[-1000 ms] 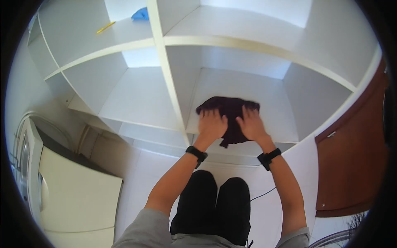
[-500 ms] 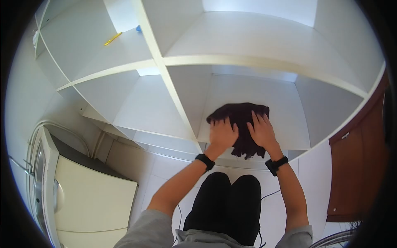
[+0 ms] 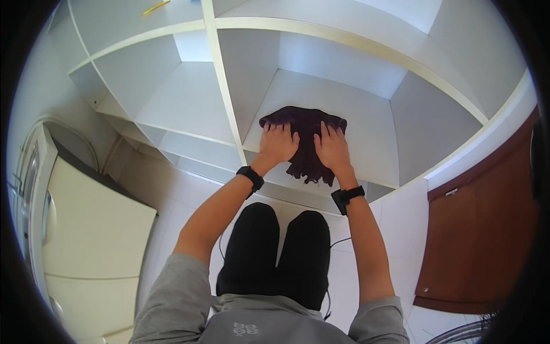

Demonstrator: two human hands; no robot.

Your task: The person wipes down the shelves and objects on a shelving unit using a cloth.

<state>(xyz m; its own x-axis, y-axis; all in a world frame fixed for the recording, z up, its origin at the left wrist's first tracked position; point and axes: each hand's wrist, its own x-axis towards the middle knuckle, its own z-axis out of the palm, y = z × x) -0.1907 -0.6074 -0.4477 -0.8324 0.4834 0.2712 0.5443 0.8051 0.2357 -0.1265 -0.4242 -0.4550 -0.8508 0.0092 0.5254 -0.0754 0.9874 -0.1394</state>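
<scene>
In the head view, the left hand (image 3: 279, 143) and right hand (image 3: 332, 150) lie palm-down, fingers spread, on a dark purple fringed cloth (image 3: 306, 136) in a white, box-shaped shelf compartment (image 3: 369, 137). Its ragged end overhangs the front edge, so a backward drag could pull it off. The white upper-left compartment (image 3: 114, 23) holds a slim yellow object (image 3: 156, 7).

Grey short sleeves (image 3: 177, 292), black trousers (image 3: 249, 258), black wristbands (image 3: 251, 180)
</scene>
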